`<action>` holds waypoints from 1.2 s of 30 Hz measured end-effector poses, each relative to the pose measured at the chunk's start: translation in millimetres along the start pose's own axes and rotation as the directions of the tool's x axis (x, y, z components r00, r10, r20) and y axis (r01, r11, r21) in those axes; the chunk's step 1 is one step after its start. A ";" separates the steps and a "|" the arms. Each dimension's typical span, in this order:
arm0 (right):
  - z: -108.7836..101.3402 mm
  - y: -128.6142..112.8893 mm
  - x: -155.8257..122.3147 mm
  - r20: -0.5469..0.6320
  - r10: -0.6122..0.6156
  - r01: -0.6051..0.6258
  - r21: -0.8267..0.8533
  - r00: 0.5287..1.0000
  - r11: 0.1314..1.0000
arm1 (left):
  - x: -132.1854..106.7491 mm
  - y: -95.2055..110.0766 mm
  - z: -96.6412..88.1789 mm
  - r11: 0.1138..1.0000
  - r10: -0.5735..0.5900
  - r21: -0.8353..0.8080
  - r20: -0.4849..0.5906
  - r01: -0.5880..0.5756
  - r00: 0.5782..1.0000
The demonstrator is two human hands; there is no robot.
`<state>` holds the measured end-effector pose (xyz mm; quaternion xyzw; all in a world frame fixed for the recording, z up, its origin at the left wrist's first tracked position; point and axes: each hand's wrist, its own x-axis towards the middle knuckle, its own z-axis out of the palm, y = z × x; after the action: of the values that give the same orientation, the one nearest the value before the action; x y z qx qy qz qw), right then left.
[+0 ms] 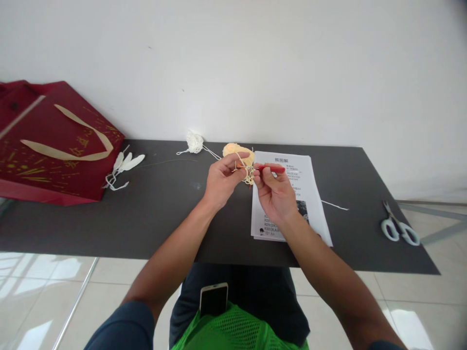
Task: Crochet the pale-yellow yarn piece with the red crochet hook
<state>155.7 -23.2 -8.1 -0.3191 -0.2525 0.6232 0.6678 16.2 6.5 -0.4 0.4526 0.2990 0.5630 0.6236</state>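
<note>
In my right hand [275,192] is a crochet hook with a red handle [273,169], its metal shaft pointing left into the work. My left hand [223,181] pinches a small piece of cream crochet [249,175], with a strand of yarn running over the forefinger. Both hands meet above the left edge of the printed sheets [288,194]. Just behind them lies a ball of cream yarn [237,149]. A bit of orange shows on the crochet piece, too small to make out. The hook's tip is hard to see among the loops.
A ball of white yarn [194,142] lies at the table's back edge. White crocheted pieces [126,163] rest beside a red gift bag [62,146] on the left. Scissors [397,228] lie near the right edge of the dark table [164,223]. A phone [213,299] is on my lap.
</note>
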 end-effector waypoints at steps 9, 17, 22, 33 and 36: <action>9.7 16.9 -9.3 0.010 -0.140 0.140 -0.047 0.990 0.989 | -5.4 -1.8 11.2 0.991 0.052 0.126 -0.116 -0.037 0.992; 10.3 18.4 -6.6 -0.042 -0.181 0.180 -0.012 0.983 0.984 | -12.8 -8.8 16.8 0.967 0.093 0.250 -0.145 -0.055 0.985; 8.7 16.3 -5.9 -0.033 -0.144 0.144 -0.006 0.989 0.990 | -8.9 -12.2 12.9 0.989 0.076 0.138 -0.109 -0.061 0.991; 9.9 8.1 -6.3 -0.042 -0.119 0.119 0.009 0.992 0.993 | -4.5 -17.9 5.9 0.996 0.080 0.035 -0.019 -0.079 0.997; 11.7 7.6 -7.1 -0.060 -0.117 0.117 -0.002 0.991 0.993 | -4.1 -19.3 6.3 0.992 0.123 0.027 -0.040 -0.122 0.992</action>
<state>141.3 -28.8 -5.5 -0.3221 -0.2501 0.5732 0.7107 29.3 1.9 -15.8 0.4658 0.2907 0.6057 0.5759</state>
